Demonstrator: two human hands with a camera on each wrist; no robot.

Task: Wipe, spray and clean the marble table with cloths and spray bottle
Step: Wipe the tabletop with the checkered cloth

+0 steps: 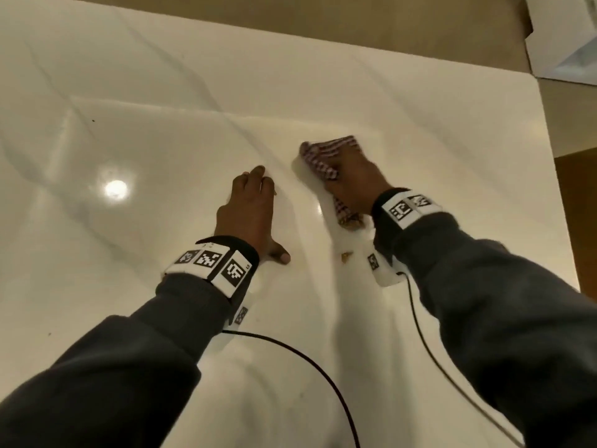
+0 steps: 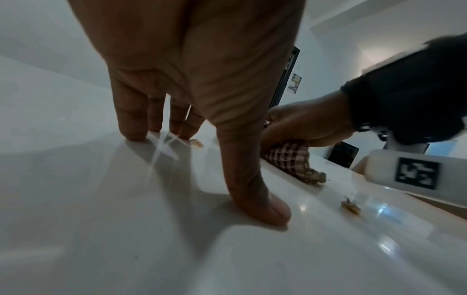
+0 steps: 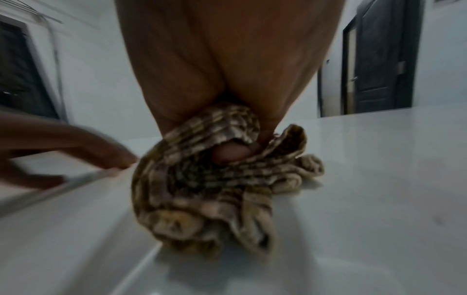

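I have the checked cloth (image 1: 326,158) bunched on the marble table (image 1: 161,92), toward its right edge and about midway between the near and far edges. My right hand (image 1: 350,179) lies on top of it with the fingers curled into the folds and the thumb tucked under a flap, so the cloth is gripped and pressed against the stone; part of it sticks out ahead of my fingers and part trails back beneath my wrist. Just beside it, nearer the middle of the table, my left hand (image 1: 250,215) rests on the surface with straight fingers, fingertips and thumb touching the marble, holding nothing. A few small brown crumbs (image 2: 350,207) lie on the table between my two wrists, and one more sits by my left fingertips. At the far right corner a white box (image 1: 565,37) overhangs the table's edge.
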